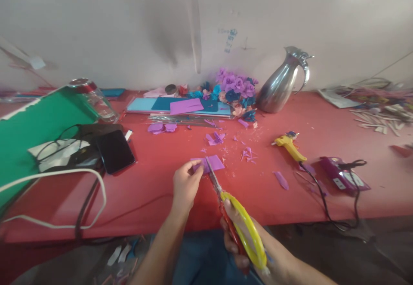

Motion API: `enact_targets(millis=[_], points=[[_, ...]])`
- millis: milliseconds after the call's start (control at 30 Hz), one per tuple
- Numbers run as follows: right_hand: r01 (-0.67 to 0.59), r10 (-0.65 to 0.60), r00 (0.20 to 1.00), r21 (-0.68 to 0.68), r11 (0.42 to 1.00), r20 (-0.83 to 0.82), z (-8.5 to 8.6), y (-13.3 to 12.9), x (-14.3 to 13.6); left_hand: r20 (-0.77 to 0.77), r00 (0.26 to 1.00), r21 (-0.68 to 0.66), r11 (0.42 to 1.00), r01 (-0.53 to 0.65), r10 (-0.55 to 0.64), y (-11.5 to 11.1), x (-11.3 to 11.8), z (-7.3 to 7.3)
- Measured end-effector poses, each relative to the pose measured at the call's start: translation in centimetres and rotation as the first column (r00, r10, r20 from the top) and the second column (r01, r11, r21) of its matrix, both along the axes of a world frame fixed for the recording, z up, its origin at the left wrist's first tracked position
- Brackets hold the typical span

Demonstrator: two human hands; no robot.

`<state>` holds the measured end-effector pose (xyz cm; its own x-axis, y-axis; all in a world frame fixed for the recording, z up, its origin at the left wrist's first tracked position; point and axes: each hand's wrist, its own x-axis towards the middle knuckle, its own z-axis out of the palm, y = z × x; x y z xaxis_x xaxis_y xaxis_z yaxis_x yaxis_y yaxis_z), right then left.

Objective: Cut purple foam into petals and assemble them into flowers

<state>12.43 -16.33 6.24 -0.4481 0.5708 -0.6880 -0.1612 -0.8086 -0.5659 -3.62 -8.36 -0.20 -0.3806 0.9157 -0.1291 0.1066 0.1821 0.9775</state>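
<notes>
My left hand [187, 185] pinches the left part of a small purple paper sheet [215, 162] between thumb and fingers, just above the red table. In my right hand [237, 229] is a pair of scissors [248, 225] with one yellow and one red handle. Their blades point away from me and lie at the middle of the purple paper. Purple scraps [215, 139] and a cut petal [281, 180] lie around the work. Stacked purple petals [161, 128] rest farther back on the left.
Behind are coloured paper sheets [138, 104], paper flowers [237, 85] and a steel jug [280, 83]. A yellow glue gun [290, 146] and a purple power box [342, 175] with cords lie right. A phone [115, 151], glass jar [97, 100] and white cable [100, 182] are left.
</notes>
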Motion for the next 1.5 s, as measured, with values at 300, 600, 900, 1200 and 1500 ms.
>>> enact_targets(millis=[300,600,900,1200,1500], points=[[-0.144,0.14,0.989,0.128,0.981,0.035,-0.7,-0.2,0.0,0.02,1.0,-0.014,1.0,0.004,-0.004,-0.1,-0.1,0.2],[-0.088,0.087,0.996,0.099,0.991,0.018,-0.8,0.2,-0.5,0.011,0.999,-0.01,0.999,0.033,-0.033,0.1,-0.5,-0.8],[-0.117,0.116,0.989,0.005,0.993,0.093,-0.7,0.5,-0.5,0.114,0.993,-0.059,0.998,0.015,-0.008,-0.4,-0.1,0.8],[-0.113,0.11,0.994,0.168,0.979,0.027,-0.9,1.0,-0.8,0.093,0.996,-0.072,0.997,0.024,-0.017,-0.3,-0.3,0.5],[-0.138,0.132,0.99,0.137,0.981,0.054,-1.1,1.0,-1.1,0.065,0.998,-0.076,0.997,0.01,-0.005,-0.2,-0.3,1.2]])
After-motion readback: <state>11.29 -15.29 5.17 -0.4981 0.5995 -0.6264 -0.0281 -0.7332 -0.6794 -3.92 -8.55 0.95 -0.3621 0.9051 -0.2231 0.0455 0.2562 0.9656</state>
